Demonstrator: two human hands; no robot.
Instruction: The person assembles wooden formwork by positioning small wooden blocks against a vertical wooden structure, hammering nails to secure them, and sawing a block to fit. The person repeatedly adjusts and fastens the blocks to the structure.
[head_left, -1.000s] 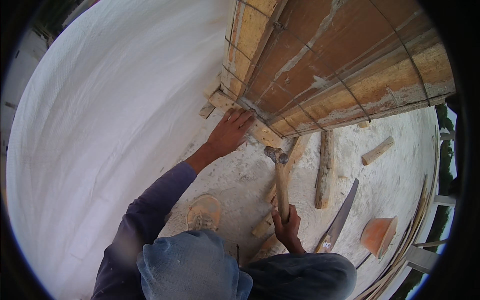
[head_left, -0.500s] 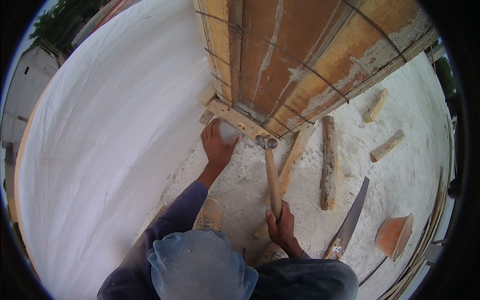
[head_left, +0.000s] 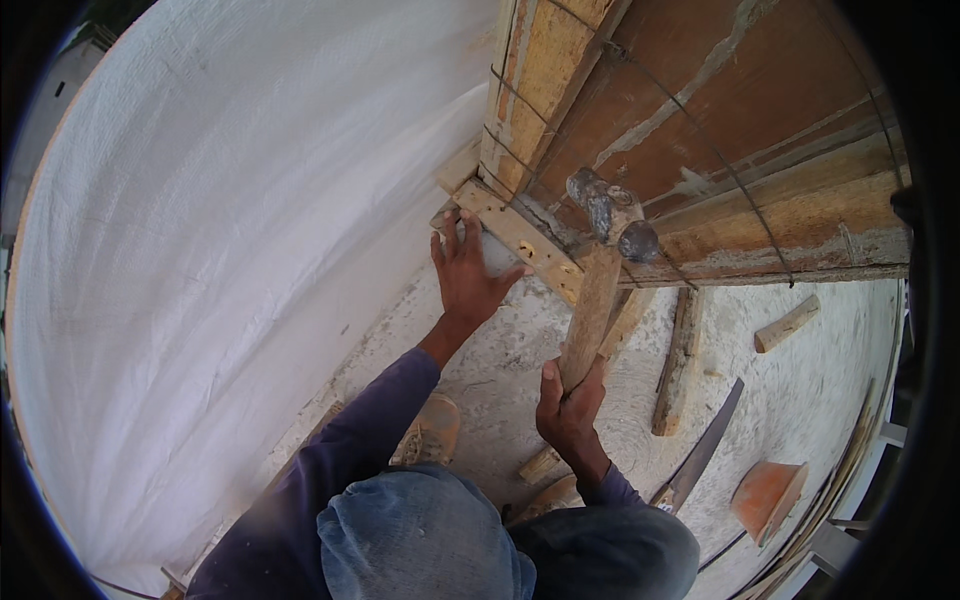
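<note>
Head view: right hand (head_left: 572, 412) gripped raised hammer (head_left: 595, 290); left hand (head_left: 470, 285) splayed by board (head_left: 510, 232). Seemed mid-nailing; next blow needed aim.

This is a building site, as shown by the wire-bound timber form (head_left: 720, 130), the hammer (head_left: 592, 310), the handsaw (head_left: 705, 447) and cut wood piece (head_left: 788, 323) on the rough, dusty floor (head_left: 500, 365), and the white sheeting (head_left: 270, 220).

One hammer (head_left: 592, 300), one handsaw (head_left: 708, 442)
</note>
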